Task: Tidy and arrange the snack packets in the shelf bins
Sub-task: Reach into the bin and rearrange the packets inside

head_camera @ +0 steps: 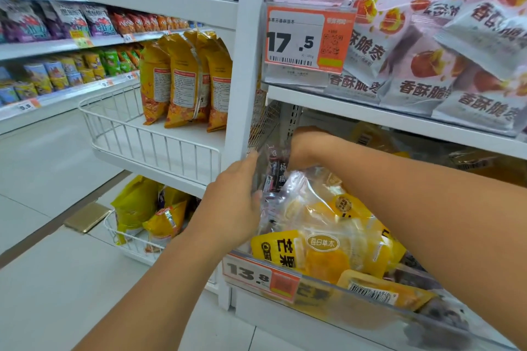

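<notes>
Left hand [231, 202] pinches a clear, dark-printed packet [272, 171] at its left edge, thumb up top, fingers curled round the side, holding it upright at the far-left end of the lower bin [399, 305]. Right hand [302, 148] reaches deep behind same packet under the shelf above; fingers hidden, can't tell its grip. Yellow mango packets [322, 248] lie piled in the bin just right of it, w/ a 13.8 price tag [261, 275] on the clear front. Upper bin holds pale jujube packets [422, 77], tag 17.5 [308, 37]. Wire baskets [148, 134] w/ orange bags [185, 80] to the left.
</notes>
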Tool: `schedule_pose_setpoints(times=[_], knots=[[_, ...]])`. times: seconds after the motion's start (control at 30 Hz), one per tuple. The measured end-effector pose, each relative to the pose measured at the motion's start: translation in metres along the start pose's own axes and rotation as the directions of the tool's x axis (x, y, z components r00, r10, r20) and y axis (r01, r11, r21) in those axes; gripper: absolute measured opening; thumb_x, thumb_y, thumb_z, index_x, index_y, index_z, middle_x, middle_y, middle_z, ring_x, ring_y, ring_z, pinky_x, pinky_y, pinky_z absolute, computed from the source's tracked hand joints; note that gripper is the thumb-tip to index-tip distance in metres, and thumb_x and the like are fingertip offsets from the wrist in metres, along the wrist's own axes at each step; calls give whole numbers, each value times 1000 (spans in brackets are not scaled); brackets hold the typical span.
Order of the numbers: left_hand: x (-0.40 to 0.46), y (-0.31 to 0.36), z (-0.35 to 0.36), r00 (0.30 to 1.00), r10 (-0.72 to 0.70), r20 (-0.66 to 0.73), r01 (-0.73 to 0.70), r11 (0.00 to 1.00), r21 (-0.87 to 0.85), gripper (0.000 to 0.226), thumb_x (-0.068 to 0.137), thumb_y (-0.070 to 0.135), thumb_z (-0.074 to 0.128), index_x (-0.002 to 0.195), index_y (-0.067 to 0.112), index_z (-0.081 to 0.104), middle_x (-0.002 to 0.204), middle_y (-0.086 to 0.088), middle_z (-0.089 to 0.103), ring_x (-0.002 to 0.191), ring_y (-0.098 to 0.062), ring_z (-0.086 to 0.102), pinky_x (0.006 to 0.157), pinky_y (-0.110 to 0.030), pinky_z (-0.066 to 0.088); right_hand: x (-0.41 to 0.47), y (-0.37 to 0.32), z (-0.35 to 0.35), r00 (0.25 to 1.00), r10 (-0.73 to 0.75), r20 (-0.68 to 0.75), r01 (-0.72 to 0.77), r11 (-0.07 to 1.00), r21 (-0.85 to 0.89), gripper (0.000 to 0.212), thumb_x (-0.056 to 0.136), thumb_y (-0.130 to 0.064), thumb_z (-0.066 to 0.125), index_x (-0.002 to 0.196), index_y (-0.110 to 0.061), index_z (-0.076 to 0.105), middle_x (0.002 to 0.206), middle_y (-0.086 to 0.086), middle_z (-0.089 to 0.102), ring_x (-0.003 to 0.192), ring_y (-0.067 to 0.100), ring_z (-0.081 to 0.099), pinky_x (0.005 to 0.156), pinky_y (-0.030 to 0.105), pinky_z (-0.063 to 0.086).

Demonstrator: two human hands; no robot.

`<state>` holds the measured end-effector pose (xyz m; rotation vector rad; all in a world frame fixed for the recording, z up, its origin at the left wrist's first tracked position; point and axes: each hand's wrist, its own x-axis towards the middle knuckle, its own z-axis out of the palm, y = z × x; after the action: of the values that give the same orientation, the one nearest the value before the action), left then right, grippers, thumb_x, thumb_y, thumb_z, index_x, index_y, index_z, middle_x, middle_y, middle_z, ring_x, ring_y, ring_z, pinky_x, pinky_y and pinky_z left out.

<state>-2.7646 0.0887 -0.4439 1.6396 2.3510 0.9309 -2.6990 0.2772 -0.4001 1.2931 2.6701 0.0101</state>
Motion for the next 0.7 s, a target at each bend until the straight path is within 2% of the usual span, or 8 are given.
schedule_pose_setpoints(times=[0.1,0.2,0.27,0.37,0.47,0.57,0.63,0.7], knots=[[0,-4,3,1000,13,8,-13,998,-59,72,100,31,56,159,28,15,150,3,43,125,-20,53,104,-40,44,4,3,4,997,-32,-77,32,999,-4,22,81,-11,79,69,-9,60,72,4,58,64,19,56,62,30,49],[2,-3,5,1000,20,-22,-22,997,-69,71,99,32,57,158,28,18,149,3,43,124,-21,53,104,-40,44,3,9,5,982,-88,-167,124,967,224,19,75,-17,87,82,-17,70,74,-4,62,72,17,61,64,24,46],[2,0,5,999,33,-8,-33,999,-12,65,98,33,57,155,30,26,146,4,43,124,-22,51,101,-38,44,-2,12,3,987,-110,-118,148,910,388,26,80,-14,82,102,-24,72,93,-2,68,81,18,64,63,25,49],[3,11,2,998,36,-46,-27,981,194,49,97,35,58,142,26,43,146,5,38,126,-23,46,95,-39,47,-7,8,-3,982,-174,78,128,904,408,39,85,-27,76,122,-23,65,109,3,68,86,20,67,67,36,56],[10,25,4,987,97,-125,-54,948,314,49,93,30,63,140,26,47,158,5,22,138,-20,30,102,-37,41,-8,-4,-2,990,-137,-16,137,958,251,33,87,-43,70,91,-10,71,88,11,69,77,24,65,68,35,54],[14,27,9,989,101,-107,-59,939,340,44,90,19,65,131,25,50,139,6,41,129,-19,39,85,-34,44,-5,-3,5,978,-17,-206,47,989,137,36,90,-40,69,68,-16,55,74,6,58,71,23,59,65,33,47],[15,22,10,992,78,-99,-41,943,331,44,88,12,66,126,24,49,129,6,46,117,-21,51,73,-34,41,-2,2,9,972,56,-228,-30,993,117,36,92,-35,68,67,-16,50,75,3,53,74,23,57,68,31,44],[14,18,10,990,100,-94,-71,959,273,53,87,7,65,133,27,49,138,8,43,115,-21,55,76,-36,45,4,3,10,966,113,-234,-92,991,101,24,91,-31,67,78,-13,57,81,5,56,76,24,59,63,30,44]])
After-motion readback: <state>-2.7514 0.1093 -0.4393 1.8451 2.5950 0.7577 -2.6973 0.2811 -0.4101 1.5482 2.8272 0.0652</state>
